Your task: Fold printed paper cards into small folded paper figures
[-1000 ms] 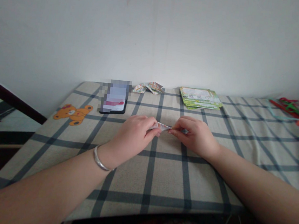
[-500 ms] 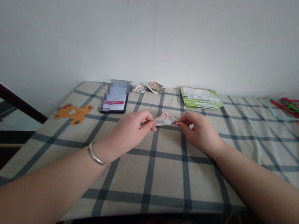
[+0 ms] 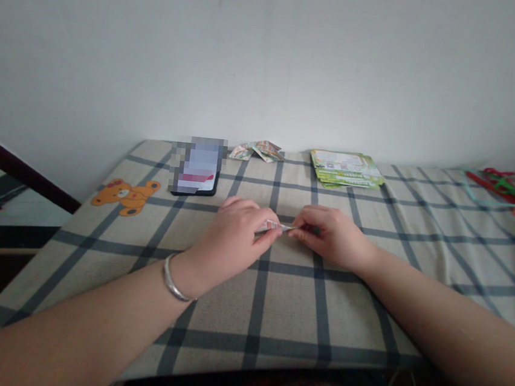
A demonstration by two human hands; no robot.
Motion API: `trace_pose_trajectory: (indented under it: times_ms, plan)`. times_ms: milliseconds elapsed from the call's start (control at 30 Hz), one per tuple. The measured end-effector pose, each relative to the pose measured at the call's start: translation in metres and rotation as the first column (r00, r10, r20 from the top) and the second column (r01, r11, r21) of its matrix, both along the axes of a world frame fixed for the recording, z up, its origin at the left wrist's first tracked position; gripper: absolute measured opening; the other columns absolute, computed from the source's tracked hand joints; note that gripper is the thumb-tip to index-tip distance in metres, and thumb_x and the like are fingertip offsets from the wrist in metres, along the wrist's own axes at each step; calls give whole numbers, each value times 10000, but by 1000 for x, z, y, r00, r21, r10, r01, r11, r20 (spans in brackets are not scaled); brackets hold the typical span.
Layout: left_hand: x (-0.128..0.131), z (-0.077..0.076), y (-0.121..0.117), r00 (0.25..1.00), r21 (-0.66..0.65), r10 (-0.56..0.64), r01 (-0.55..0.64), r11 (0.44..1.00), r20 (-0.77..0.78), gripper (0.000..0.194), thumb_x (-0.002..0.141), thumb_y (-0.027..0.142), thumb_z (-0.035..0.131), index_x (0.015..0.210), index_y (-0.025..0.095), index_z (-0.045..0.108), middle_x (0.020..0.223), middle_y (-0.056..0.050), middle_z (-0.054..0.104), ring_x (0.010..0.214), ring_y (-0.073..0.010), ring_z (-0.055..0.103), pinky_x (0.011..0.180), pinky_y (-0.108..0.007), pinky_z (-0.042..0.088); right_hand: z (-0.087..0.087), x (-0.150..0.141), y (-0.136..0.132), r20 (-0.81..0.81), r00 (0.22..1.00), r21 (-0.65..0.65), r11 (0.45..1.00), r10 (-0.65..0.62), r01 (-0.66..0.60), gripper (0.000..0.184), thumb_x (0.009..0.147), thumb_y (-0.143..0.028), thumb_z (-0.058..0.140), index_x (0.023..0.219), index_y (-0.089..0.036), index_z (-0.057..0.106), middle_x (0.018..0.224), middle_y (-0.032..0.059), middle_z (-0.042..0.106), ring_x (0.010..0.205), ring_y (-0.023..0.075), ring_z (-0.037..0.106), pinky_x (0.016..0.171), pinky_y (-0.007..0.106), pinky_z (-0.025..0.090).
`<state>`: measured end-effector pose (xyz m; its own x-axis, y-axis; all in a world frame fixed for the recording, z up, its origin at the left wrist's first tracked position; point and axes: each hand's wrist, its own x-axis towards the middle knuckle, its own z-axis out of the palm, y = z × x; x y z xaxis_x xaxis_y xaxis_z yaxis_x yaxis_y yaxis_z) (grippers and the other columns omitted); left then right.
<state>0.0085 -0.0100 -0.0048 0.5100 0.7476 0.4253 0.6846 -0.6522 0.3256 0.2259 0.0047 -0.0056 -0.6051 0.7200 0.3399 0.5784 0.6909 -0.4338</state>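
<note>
A small folded piece of printed paper (image 3: 272,225) is pinched between my two hands, low over the checked cloth. My left hand (image 3: 245,228), with a silver bangle at the wrist, grips it between thumb and fingers and hides much of it. The thumb and fingertips of my right hand (image 3: 329,233) close on its narrow right tip. Beyond my hands, several folded paper pieces (image 3: 258,150) lie near the wall. To their right is a stack of green printed sheets (image 3: 346,169).
A phone (image 3: 198,175), partly blurred out, lies at the back left. An orange bear picture (image 3: 126,195) is on the checked tablecloth (image 3: 291,311) near its left edge. Red, green and pale blue strips (image 3: 512,196) are heaped at the far right. A wall (image 3: 269,67) stands behind the table.
Both hands have come slightly nearer to me. My left hand has turned and now covers more of the paper, which showed as a flat triangle before. My right hand has shifted a little left.
</note>
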Motion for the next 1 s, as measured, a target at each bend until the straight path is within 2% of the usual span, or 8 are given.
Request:
trace_pose_trajectory:
  times_ms: [300,600,733,867,1000]
  plan:
    - [1,0,2,1000,-63,-3,4,998,19,83,862,238,601,801,192,634,769,-11,655,792,-196,585,800,-358,418,1,-3,-4,-22,1000,-8,1000,3,-3,131,847,-253,628,750,-175,589,693,-4,583,627,105,511,568,219,348]
    - [1,2,2,1000,-59,3,-2,998,19,108,884,236,567,798,190,612,753,-6,644,773,-186,577,775,-347,415,7,-2,-5,-199,980,-179,984,-16,-20,262,934,-327,493,782,-167,636,705,29,632,655,127,562,603,250,416]
    - [0,3,1,999,-38,2,-1,999,39,84,879,222,568,809,191,603,768,-4,653,772,-181,581,776,-347,414,4,-2,-4,-292,952,-311,950,-92,-4,201,879,-347,575,788,-187,654,744,29,662,698,142,585,624,262,449]
    - [0,3,0,998,3,-16,16,1000,53,89,884,215,561,807,192,599,767,0,654,777,-179,587,790,-352,415,-2,-3,-1,-381,920,-472,875,-93,-108,195,821,-383,650,804,-189,653,768,20,668,678,131,585,611,264,462]
    - [0,1,0,998,-22,-25,26,999,54,88,888,215,562,812,190,598,778,-4,661,772,-175,595,752,-330,422,-6,-6,1,-414,900,-522,846,-136,-112,183,773,-351,710,751,-187,632,719,-2,648,624,107,557,567,241,439]
